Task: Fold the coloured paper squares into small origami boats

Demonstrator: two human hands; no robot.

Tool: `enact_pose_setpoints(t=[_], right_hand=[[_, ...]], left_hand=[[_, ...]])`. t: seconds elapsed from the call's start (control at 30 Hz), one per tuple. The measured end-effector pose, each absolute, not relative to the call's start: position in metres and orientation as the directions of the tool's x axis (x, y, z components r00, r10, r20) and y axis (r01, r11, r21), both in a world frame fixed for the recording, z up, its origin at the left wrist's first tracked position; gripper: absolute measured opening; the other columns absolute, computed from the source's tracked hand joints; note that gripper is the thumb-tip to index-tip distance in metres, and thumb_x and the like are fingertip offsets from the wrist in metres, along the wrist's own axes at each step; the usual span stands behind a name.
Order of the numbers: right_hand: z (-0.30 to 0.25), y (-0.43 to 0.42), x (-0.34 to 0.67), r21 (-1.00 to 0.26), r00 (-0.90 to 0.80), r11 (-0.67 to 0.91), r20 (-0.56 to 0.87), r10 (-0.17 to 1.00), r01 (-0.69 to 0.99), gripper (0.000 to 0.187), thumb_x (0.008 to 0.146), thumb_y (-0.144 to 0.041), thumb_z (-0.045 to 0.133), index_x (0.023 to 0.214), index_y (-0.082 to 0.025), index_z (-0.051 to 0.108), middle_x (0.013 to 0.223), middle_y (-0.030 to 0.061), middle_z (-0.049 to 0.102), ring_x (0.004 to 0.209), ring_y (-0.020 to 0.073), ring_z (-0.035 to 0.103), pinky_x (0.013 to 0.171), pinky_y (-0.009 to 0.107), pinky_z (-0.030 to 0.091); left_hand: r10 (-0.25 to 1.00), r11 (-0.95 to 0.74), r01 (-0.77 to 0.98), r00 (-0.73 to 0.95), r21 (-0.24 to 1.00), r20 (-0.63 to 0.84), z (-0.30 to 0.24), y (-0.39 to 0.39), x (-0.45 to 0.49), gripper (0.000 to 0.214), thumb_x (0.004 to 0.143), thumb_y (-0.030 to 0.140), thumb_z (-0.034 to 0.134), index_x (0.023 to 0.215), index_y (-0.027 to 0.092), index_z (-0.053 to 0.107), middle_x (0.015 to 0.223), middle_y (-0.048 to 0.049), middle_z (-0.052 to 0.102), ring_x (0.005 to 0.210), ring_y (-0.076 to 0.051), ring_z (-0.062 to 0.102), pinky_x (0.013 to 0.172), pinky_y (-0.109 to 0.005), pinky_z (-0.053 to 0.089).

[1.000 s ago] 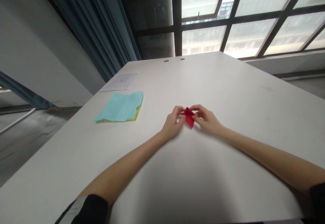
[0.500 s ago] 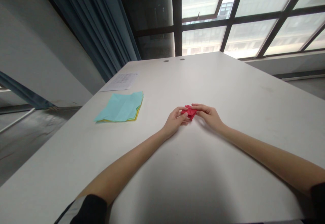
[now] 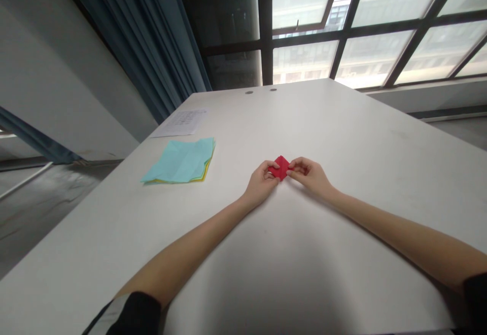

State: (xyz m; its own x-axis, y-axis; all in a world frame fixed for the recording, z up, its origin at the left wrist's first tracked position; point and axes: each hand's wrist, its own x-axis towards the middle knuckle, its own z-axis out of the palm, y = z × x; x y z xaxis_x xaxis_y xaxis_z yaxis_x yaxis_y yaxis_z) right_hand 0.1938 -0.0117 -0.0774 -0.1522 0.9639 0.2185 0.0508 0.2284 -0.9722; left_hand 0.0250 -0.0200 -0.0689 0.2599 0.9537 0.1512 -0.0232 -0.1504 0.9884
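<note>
A small folded piece of red paper lies near the middle of the white table. My left hand pinches its left side with curled fingers. My right hand pinches its right side, fingers bent round the edge. Both hands rest low on the tabletop with the paper between them.
A stack of coloured paper sheets, light blue on top with yellow beneath, lies at the table's left. Behind it sits a white printed sheet near the left edge. Dark curtains and windows stand beyond the far end.
The red paper went from held upright between my fingers to pressed flatter on the table, then into a small diamond shape. My fingers shifted their grip on its edges; my arms barely moved.
</note>
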Motion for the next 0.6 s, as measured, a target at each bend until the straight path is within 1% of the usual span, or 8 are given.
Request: enact_pose_setpoints(t=[0.1, 0.17, 0.23, 0.3, 0.37, 0.47, 0.53, 0.6], right_hand=[[-0.0746, -0.0130, 0.1925, -0.967, -0.140, 0.253, 0.247, 0.959, 0.024, 0.026, 0.064, -0.027, 0.070, 0.080, -0.019, 0.051, 0.062, -0.0049, 0.054, 0.054, 0.0087, 0.052, 0.053, 0.023, 0.043], [-0.0735, -0.0137, 0.1919, -0.969, -0.141, 0.248, 0.246, 0.959, -0.002, 0.031, 0.062, -0.026, 0.071, 0.085, -0.020, 0.051, 0.064, -0.0052, 0.054, 0.054, 0.0081, 0.051, 0.051, 0.022, 0.041], [-0.0732, -0.0141, 0.1917, -0.974, -0.162, 0.228, 0.225, 0.961, -0.005, 0.035, 0.063, -0.026, 0.070, 0.092, -0.019, 0.052, 0.069, -0.0028, 0.058, 0.057, 0.0095, 0.054, 0.053, 0.023, 0.043], [-0.0733, -0.0143, 0.1918, -0.979, -0.181, 0.204, 0.197, 0.964, 0.016, 0.035, 0.066, -0.029, 0.068, 0.097, -0.019, 0.055, 0.074, 0.0005, 0.062, 0.063, 0.0118, 0.058, 0.058, 0.026, 0.046], [-0.0732, -0.0145, 0.1922, -0.982, -0.180, 0.183, 0.174, 0.968, 0.035, 0.030, 0.069, -0.032, 0.066, 0.094, -0.017, 0.059, 0.077, 0.0030, 0.065, 0.067, 0.0137, 0.060, 0.065, 0.028, 0.047], [-0.0732, -0.0147, 0.1925, -0.987, -0.172, 0.158, 0.149, 0.974, 0.040, 0.026, 0.069, -0.035, 0.066, 0.087, -0.016, 0.061, 0.079, 0.0048, 0.067, 0.071, 0.0155, 0.062, 0.069, 0.030, 0.049], [-0.0733, -0.0150, 0.1924, -0.988, -0.182, 0.147, 0.137, 0.974, 0.040, 0.027, 0.068, -0.036, 0.067, 0.086, -0.016, 0.061, 0.078, 0.0051, 0.067, 0.070, 0.0158, 0.062, 0.068, 0.030, 0.049], [-0.0733, -0.0156, 0.1920, -0.989, -0.198, 0.148, 0.139, 0.970, 0.032, 0.028, 0.068, -0.036, 0.067, 0.086, -0.015, 0.061, 0.077, 0.0049, 0.067, 0.068, 0.0158, 0.062, 0.067, 0.031, 0.049]], left_hand=[[0.949, -0.166, -0.014, 0.271, 0.986, 0.164, -0.0705, -0.0196, 0.0247, 0.020, 0.068, 0.018, 0.062, 0.084, 0.017, 0.049, 0.071, 0.0035, 0.053, 0.055, -0.005, 0.050, 0.055, -0.018, 0.039], [0.942, -0.191, -0.012, 0.278, 0.981, 0.187, -0.0717, -0.0194, 0.0241, 0.018, 0.069, 0.021, 0.063, 0.081, 0.016, 0.049, 0.071, 0.0028, 0.053, 0.059, -0.007, 0.051, 0.057, -0.019, 0.040], [0.935, -0.221, 0.004, 0.284, 0.975, 0.211, -0.0725, -0.0199, 0.0235, 0.017, 0.069, 0.021, 0.063, 0.079, 0.016, 0.049, 0.072, 0.0024, 0.054, 0.063, -0.008, 0.053, 0.060, -0.020, 0.041], [0.926, -0.255, 0.047, 0.299, 0.966, 0.230, -0.0723, -0.0214, 0.0229, 0.015, 0.071, 0.022, 0.062, 0.079, 0.017, 0.050, 0.072, 0.0027, 0.054, 0.062, -0.008, 0.052, 0.060, -0.020, 0.041], [0.913, -0.301, 0.114, 0.323, 0.947, 0.252, -0.0710, -0.0237, 0.0224, 0.013, 0.072, 0.022, 0.060, 0.079, 0.017, 0.050, 0.071, 0.0031, 0.054, 0.060, -0.007, 0.051, 0.059, -0.019, 0.040], [0.906, -0.324, 0.147, 0.334, 0.934, 0.261, -0.0686, -0.0267, 0.0221, 0.019, 0.073, 0.022, 0.060, 0.089, 0.018, 0.050, 0.069, 0.0043, 0.055, 0.056, -0.007, 0.051, 0.055, -0.018, 0.039], [0.921, -0.279, 0.122, 0.316, 0.952, 0.229, -0.0677, -0.0271, 0.0221, 0.029, 0.075, 0.026, 0.058, 0.101, 0.019, 0.048, 0.067, 0.0042, 0.058, 0.054, -0.008, 0.053, 0.053, -0.018, 0.040], [0.935, -0.244, 0.113, 0.293, 0.963, 0.202, -0.0676, -0.0263, 0.0223, 0.030, 0.077, 0.030, 0.057, 0.104, 0.018, 0.050, 0.066, 0.0020, 0.061, 0.056, -0.010, 0.056, 0.054, -0.019, 0.041]])
